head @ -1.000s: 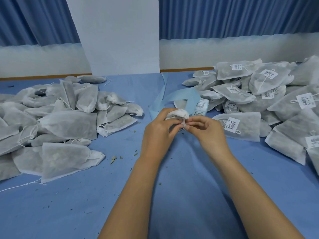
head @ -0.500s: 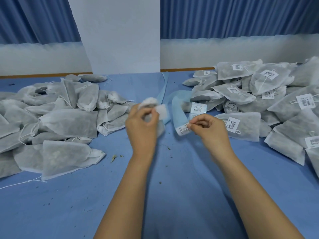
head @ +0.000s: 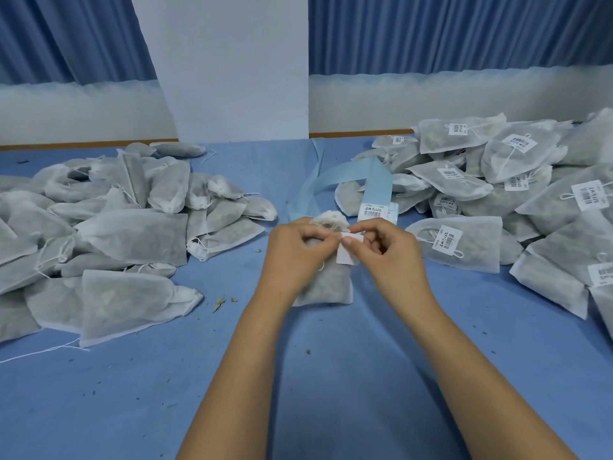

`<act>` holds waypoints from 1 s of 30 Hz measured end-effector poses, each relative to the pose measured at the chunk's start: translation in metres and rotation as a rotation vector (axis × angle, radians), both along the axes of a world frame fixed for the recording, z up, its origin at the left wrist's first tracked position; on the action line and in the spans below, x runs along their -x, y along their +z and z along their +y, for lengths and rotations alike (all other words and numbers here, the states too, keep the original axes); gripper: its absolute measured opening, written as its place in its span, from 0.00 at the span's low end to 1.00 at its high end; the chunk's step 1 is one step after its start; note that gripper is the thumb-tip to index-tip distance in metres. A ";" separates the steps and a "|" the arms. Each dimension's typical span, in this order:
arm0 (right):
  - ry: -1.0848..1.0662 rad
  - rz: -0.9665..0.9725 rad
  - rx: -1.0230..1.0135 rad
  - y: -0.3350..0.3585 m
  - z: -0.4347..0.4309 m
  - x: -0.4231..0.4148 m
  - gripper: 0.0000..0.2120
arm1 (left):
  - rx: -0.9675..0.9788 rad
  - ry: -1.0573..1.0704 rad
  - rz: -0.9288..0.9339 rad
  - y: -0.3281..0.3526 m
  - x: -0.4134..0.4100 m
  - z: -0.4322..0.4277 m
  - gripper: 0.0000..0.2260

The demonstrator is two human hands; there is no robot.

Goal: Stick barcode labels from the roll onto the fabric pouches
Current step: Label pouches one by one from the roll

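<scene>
A grey fabric pouch lies upright on the blue table in front of me, its gathered neck pointing away. My left hand grips the pouch near its neck. My right hand pinches a white barcode label between thumb and forefinger, held against the pouch's upper right side. The light blue label roll strip curls just behind the hands, with a printed label at its near end.
A heap of unlabelled pouches covers the left of the blue table. A heap of labelled pouches fills the right. A white pillar and blue curtains stand behind. Small leaf crumbs dot the cloth.
My left hand brought a pouch from the left pile to the centre and set it down. My right hand carried a peeled label from the roll onto that pouch.
</scene>
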State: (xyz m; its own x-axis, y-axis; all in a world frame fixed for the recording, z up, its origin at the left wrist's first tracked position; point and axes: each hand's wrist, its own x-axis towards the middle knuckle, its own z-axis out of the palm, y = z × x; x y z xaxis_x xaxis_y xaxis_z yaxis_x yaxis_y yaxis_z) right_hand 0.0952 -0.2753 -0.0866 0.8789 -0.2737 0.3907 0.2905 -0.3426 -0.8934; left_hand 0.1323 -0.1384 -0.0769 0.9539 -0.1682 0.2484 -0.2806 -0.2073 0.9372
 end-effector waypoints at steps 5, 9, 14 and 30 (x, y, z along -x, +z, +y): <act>0.023 0.001 -0.110 0.004 -0.005 0.001 0.06 | -0.011 -0.010 0.043 0.003 0.001 0.003 0.08; -0.015 -0.040 -0.243 0.014 -0.022 0.005 0.07 | 0.098 0.051 0.097 0.005 -0.005 0.016 0.06; 0.152 -0.104 -0.328 0.021 -0.023 0.008 0.09 | 0.083 -0.046 0.099 0.006 -0.003 0.018 0.10; 0.277 0.015 0.019 0.008 -0.014 0.004 0.12 | 0.080 -0.287 0.089 0.004 -0.002 0.012 0.24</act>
State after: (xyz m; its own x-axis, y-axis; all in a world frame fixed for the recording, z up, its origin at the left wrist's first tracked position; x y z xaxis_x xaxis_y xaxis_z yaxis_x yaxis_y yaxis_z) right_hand 0.0908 -0.2897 -0.0786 0.9250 -0.0142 0.3796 0.3621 -0.2690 -0.8925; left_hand 0.1344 -0.1264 -0.0729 0.8887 -0.4175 0.1895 -0.2332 -0.0559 0.9708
